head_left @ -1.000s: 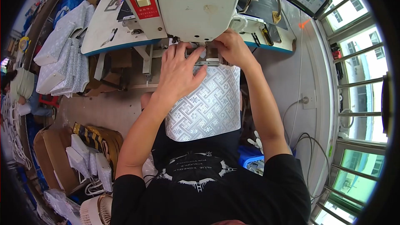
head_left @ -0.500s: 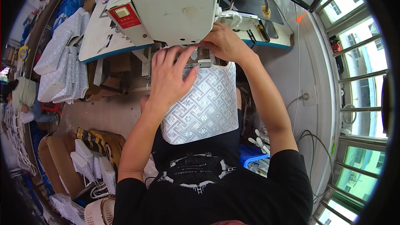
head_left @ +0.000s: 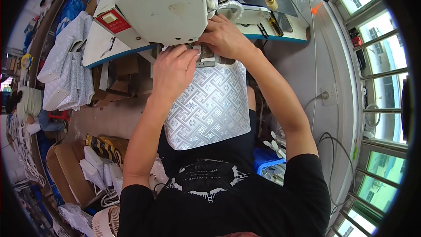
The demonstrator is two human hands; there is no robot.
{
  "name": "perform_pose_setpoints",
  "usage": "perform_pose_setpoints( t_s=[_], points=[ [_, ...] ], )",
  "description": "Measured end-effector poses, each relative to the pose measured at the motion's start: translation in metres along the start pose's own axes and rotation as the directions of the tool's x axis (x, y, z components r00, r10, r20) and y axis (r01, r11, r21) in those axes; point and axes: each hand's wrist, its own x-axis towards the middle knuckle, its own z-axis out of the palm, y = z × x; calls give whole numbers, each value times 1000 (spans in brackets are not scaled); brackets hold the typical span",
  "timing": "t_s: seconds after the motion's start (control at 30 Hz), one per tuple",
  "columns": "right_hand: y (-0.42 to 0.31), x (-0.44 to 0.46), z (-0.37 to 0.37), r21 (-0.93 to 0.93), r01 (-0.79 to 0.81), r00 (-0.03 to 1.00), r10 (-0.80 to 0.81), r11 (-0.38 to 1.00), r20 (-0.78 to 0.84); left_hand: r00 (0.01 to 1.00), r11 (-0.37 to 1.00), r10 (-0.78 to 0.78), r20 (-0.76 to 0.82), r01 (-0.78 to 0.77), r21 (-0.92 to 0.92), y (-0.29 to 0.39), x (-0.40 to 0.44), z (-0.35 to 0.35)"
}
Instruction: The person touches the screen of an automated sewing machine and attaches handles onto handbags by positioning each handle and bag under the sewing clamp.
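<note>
A silver-white patterned bag piece [head_left: 208, 105] hangs from the front of a large white sewing machine [head_left: 164, 8], over the person's lap. My left hand [head_left: 174, 68] is at the piece's upper left edge, under the machine head, fingers bent together beside a metal clamp plate [head_left: 206, 63]; what its fingertips hold is hidden. My right hand [head_left: 226, 38] reaches in from the right, just beside the machine head and above the piece's top edge. Its fingers are curled, and their tips are partly hidden by the machine.
Patterned bags [head_left: 66, 68] are stacked at the left by the white table [head_left: 98, 46]. A screwdriver [head_left: 275, 25] lies on the table's right part. Lower left stands a cardboard box [head_left: 70, 171]; a blue bin [head_left: 266, 160] is at the lower right. A person [head_left: 33, 105] is at far left.
The machine has shifted left in view. My left hand's fingers have drawn together, its thumb no longer spread. My right hand stays by the machine head, and the patterned piece hangs slightly tilted.
</note>
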Motion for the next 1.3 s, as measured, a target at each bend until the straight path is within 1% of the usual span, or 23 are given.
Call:
perform_pose_setpoints(
  t_s=[0.07, 0.1, 0.13, 0.2, 0.23, 0.33, 0.37, 0.47, 0.5, 0.6, 0.63, 0.73, 0.77, 0.83, 0.87, 0.9, 0.97, 1.03, 1.07, 1.13, 1.17, 1.27, 1.3],
  points=[
    [1, 2, -3, 57, -35, 999, 33, 998, 33, 1000, 1000, 8, 13, -9, 6, 3, -1, -8],
    [1, 5, -4, 61, -27, 999, 25, 998, 32, 999, 1000, 11, 32, -11, 9, 4, -3, -12],
    [2, 6, -6, 114, -107, 990, 95, 988, 102, 998, 1000, 15, 53, -16, 11, 4, -5, -15],
    [1, 8, -9, 199, -278, 940, 224, 940, 257, 997, 1000, 15, 76, -16, 11, 4, -9, -17],
    [-2, 11, -12, 199, -277, 940, 222, 940, 259, 998, 1000, 18, 67, -19, 13, 3, -11, -15],
    [-10, 19, -22, 189, -452, 851, 358, 872, 385, 999, 1000, 24, 41, -25, 17, 3, -13, -12],
    [-11, 21, -22, 187, -448, 851, 354, 874, 387, 999, 999, 30, 38, -31, 26, 3, -14, -11],
    [-14, 26, -20, 118, -550, 763, 440, 827, 474, 999, 998, 37, 28, -39, 42, 4, -17, -12],
    [-13, 26, -17, 116, -547, 763, 437, 829, 477, 999, 999, 44, 29, -45, 28, 4, -18, -13],
    [-10, 26, -7, 184, -544, 811, 456, 819, 366, 998, 998, 58, 27, -57, -3, 5, -21, -15],
    [-9, 26, -6, 180, -539, 812, 451, 823, 371, 998, 999, 51, 27, -50, -8, 6, -23, -15],
    [-12, 25, -3, 121, -578, 784, 508, 807, 358, 999, 999, 33, 23, -33, -19, 4, -24, -16],
    [-16, 23, -2, 118, -580, 781, 508, 806, 364, 999, 999, 20, 48, -18, -29, 3, -24, -15],
    [-22, 23, -2, 48, -596, 761, 545, 802, 351, 996, 999, -5, 90, 10, -46, 2, -22, -15],
    [-22, 24, -3, 12, -604, 752, 565, 797, 340, 996, 999, -5, 86, 9, -49, 2, -21, -14],
    [-20, 24, -2, 6, -603, 751, 566, 797, 341, 998, 998, 12, 61, -9, -54, 2, -20, -12],
    [-17, 19, 3, 58, -565, 792, 521, 823, 318, 999, 997, 38, 22, -37, -68, 3, -23, -6],
    [-11, 13, 4, 82, -534, 817, 489, 842, 305, 1000, 998, 23, 18, -22, -56, 7, -27, -4],
    [0, 5, 4, 239, -540, 825, 450, 807, 342, 1000, 999, 20, 12, -20, -38, 8, -27, -5],
    [10, -4, -2, 522, -537, 840, 360, 663, 406, 1000, 1000, 17, 1, -17, -23, 7, -26, -7],
    [11, -4, -7, 519, -535, 840, 353, 667, 413, 999, 999, 31, 8, -31, -15, 7, -25, -7],
    [2, -1, -28, 439, -759, 637, 407, 481, 655, 998, 999, 53, 39, -53, -7, 7, -26, -6],
    [-2, 2, -33, 438, -766, 630, 411, 472, 659, 997, 999, 39, 69, -38, -17, 7, -25, -6]
  ],
)
